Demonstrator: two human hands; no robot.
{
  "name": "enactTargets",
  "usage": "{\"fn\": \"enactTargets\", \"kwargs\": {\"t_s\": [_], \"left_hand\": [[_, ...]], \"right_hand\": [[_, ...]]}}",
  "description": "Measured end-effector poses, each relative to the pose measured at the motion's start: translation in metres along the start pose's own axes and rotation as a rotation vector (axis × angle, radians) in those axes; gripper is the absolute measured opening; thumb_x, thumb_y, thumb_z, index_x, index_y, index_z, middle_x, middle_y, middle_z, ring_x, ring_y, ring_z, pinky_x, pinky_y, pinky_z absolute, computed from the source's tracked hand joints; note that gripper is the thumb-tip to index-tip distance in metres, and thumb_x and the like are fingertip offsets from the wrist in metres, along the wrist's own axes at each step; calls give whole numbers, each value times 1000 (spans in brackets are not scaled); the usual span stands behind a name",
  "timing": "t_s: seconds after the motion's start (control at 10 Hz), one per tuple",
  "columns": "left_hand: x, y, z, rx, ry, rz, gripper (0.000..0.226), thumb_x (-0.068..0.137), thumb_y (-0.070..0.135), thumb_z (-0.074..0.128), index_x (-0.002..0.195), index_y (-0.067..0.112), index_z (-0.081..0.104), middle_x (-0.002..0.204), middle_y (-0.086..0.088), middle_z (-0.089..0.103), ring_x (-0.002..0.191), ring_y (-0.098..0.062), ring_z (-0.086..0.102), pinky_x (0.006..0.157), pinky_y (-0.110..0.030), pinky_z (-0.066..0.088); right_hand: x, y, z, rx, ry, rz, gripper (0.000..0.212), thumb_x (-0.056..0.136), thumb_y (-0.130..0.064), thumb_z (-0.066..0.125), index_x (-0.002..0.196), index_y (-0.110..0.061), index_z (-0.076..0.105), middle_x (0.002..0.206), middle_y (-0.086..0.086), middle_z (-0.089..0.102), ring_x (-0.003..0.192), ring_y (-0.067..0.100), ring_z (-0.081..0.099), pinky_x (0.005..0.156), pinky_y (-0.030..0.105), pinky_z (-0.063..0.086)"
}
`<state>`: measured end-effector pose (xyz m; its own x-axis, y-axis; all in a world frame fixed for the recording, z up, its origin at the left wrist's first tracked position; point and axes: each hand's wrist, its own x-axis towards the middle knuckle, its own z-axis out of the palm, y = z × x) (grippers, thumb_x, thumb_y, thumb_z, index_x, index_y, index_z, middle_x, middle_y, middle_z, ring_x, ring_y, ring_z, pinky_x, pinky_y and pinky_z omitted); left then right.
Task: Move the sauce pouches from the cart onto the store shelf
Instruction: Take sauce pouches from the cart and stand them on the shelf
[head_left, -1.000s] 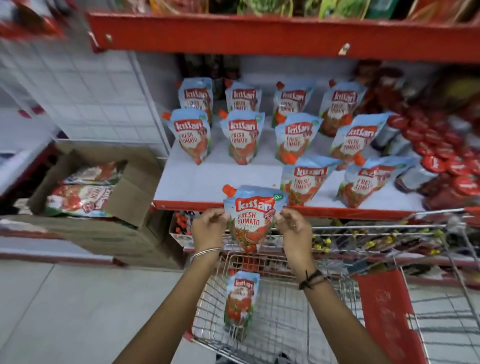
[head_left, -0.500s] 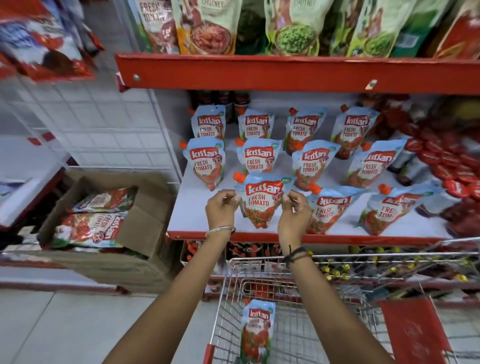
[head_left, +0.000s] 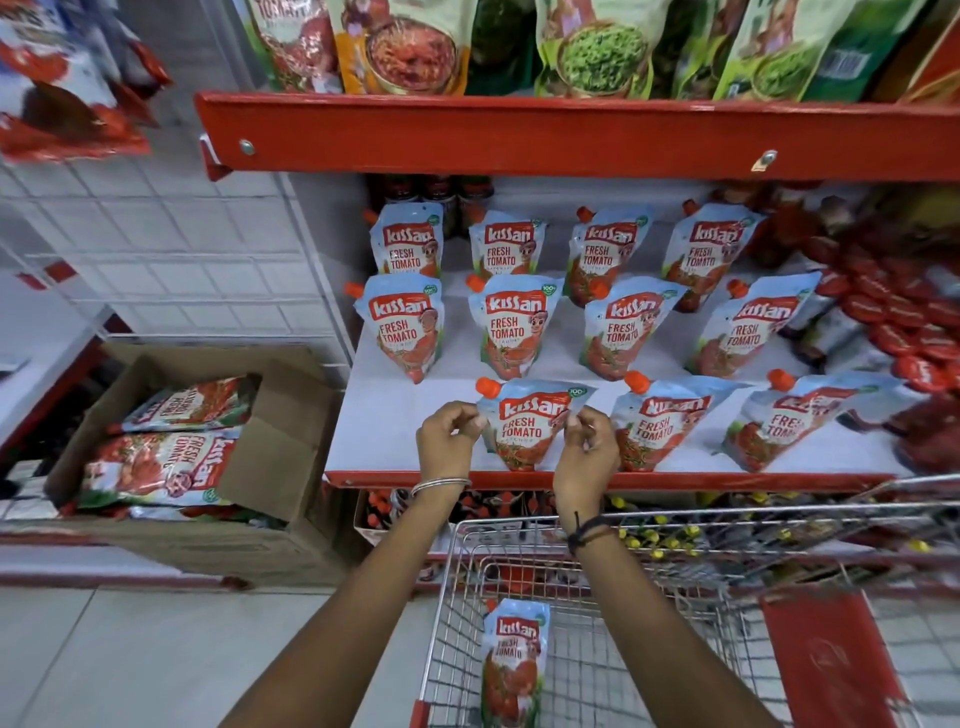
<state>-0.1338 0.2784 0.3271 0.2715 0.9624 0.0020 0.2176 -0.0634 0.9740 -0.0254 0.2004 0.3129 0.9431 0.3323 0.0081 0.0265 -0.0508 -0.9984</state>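
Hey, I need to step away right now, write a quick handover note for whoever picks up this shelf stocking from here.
Left hand and right hand: both pinch the top corners of one sauce pouch, which stands at the front left of the white shelf.
Done: ten other pouches already stand on that shelf in rows, four at the back, four in the middle, two at the front right.
Left: let go of this pouch, then shelve the last pouch visible in the cart.
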Motion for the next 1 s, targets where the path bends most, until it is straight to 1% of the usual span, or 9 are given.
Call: {"fn": "enactTargets", "kwargs": {"t_s": [0.1, 0.3, 0.4, 0.5, 0.6, 0.7, 0.8, 0.9, 1.0], "left_hand": [[-3, 3, 1, 19, 15, 16, 5, 75, -5, 62, 74, -1, 64, 76, -8, 63, 72, -21, 55, 76, -37, 50], [-8, 6, 4, 69, 61, 22, 5, 79, -2, 60, 82, -3, 64, 87, -23, 69, 78, -21, 56, 72, -24, 45], [-13, 6, 5, 72, 78, 42, 8, 81, -1, 58, 88, -2, 63, 91, -22, 69, 81, -20, 58, 73, -24, 48], [-27, 2, 6, 51, 115, 34, 16, 81, -2, 58, 97, 1, 61, 99, -17, 68, 90, -20, 60, 75, -14, 47], [-51, -9, 5, -30, 206, 71, 25, 82, -5, 55, 106, 1, 55, 104, -6, 56, 98, -18, 55, 83, -12, 46], [-79, -40, 7, 17, 199, 62, 22, 83, -4, 53, 104, 2, 53, 101, -9, 55, 95, -21, 55, 84, -30, 49], [-107, -82, 14, 78, 74, -66, 19, 82, 1, 52, 100, 1, 54, 100, -21, 59, 89, -27, 56, 81, -39, 48], [-129, -125, 24, 227, -94, -328, 26, 85, 6, 53, 110, -2, 55, 114, -23, 60, 103, -31, 57, 93, -42, 47], [-150, -185, 39, 461, -273, -408, 30, 88, 10, 52, 112, -7, 55, 122, -27, 58, 114, -39, 53, 99, -44, 42]], "right_hand": [[-3, -3, -1, -17, 4, 14, 17, 91, -8, 52, 101, 2, 61, 98, 18, 65, 89, 20, 55, 77, 25, 39], [-1, -7, -4, -39, -35, 32, 21, 90, -7, 52, 105, 1, 64, 107, 20, 68, 98, 28, 62, 84, 30, 46], [-4, -7, -11, -50, -124, 59, 28, 91, -2, 48, 115, -1, 61, 118, 17, 66, 108, 26, 61, 91, 28, 45], [-14, -5, -24, -37, -218, 72, 35, 90, 3, 46, 123, -2, 55, 128, 14, 61, 117, 21, 56, 97, 26, 43], [-29, 7, -45, 34, -262, 109, 36, 90, 2, 49, 126, 1, 49, 129, 18, 57, 115, 25, 55, 104, 33, 42], [-51, 36, -76, 55, -302, 172, 37, 89, -7, 56, 123, 2, 49, 112, 9, 59, 100, 18, 58, 90, 14, 49], [-67, 84, -107, 55, -334, 284, 36, 72, -27, 65, 100, -5, 61, 92, -1, 62, 88, 10, 64, 80, 15, 54], [-81, 146, -127, -111, -382, 422, 21, 89, 0, 50, 81, -14, 63, 70, -7, 72, 71, 8, 68, 69, 18, 57], [-94, 197, -137, -316, -472, 610, 30, 90, -3, 49, 78, -29, 58, 82, 1, 65, 85, 22, 61, 83, 37, 52]]}}
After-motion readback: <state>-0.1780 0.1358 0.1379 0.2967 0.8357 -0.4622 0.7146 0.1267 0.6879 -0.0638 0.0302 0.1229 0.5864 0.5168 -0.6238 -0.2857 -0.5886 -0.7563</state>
